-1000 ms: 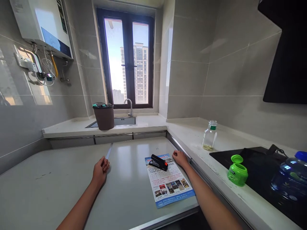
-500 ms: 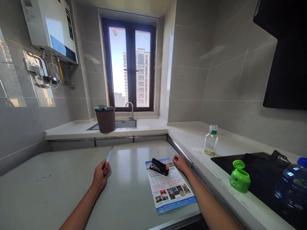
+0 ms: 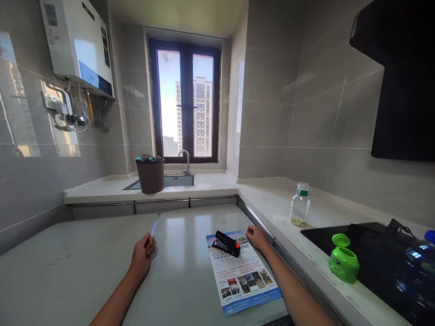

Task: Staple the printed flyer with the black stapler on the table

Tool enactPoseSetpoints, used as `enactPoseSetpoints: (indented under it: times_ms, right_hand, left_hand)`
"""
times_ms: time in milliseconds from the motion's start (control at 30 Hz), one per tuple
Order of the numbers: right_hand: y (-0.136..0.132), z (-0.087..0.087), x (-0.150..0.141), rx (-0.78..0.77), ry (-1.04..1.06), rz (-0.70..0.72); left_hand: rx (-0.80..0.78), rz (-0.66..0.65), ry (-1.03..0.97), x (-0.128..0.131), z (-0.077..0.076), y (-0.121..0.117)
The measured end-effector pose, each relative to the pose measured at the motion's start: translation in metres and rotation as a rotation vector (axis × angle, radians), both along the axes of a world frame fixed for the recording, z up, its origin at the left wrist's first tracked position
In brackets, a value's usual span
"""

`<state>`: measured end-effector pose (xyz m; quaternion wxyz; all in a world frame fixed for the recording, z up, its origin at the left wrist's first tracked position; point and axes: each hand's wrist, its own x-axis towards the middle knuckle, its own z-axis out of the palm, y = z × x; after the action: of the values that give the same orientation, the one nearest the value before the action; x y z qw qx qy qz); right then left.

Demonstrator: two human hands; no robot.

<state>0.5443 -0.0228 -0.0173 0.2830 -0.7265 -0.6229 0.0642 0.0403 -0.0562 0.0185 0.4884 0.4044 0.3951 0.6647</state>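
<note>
My left hand (image 3: 144, 251) rests on the pale tabletop, its fingers curled closed with nothing visible in them. Just beyond its knuckles a thin whitish strip (image 3: 155, 225) runs up the table; whether it is an object or a reflection I cannot tell. My right hand (image 3: 258, 238), loosely curled into a fist, lies at the table's right edge beside the upper corner of a printed flyer (image 3: 234, 271). A black stapler (image 3: 226, 244) with a red-orange patch lies slanted across the flyer's upper part, apart from both hands.
On the right counter stand a clear glass jar (image 3: 299, 206), an open green tub (image 3: 344, 262) and a blue bottle (image 3: 418, 271) by a black hob (image 3: 370, 246). A brown bucket (image 3: 150, 176) stands at the sink (image 3: 178, 181). A dark hood (image 3: 404, 90) hangs upper right.
The view has tilted up slightly, so everything sits lower in the picture. Both hands, the stapler and the flyer keep their places on the table.
</note>
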Motion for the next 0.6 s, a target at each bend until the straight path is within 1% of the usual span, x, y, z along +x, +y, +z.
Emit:
enactPoseSetpoints:
  times_ms: [367, 600]
  right_hand:
    - [0.001, -0.0008, 0.0004, -0.003, -0.008, 0.0]
    - [0.0015, -0.0008, 0.0, 0.01, -0.021, 0.011]
  left_hand:
    - [-0.01, 0.005, -0.002, 0.0003, 0.0014, -0.0006]
    - [0.006, -0.012, -0.027, -0.0019, -0.0043, 0.0039]
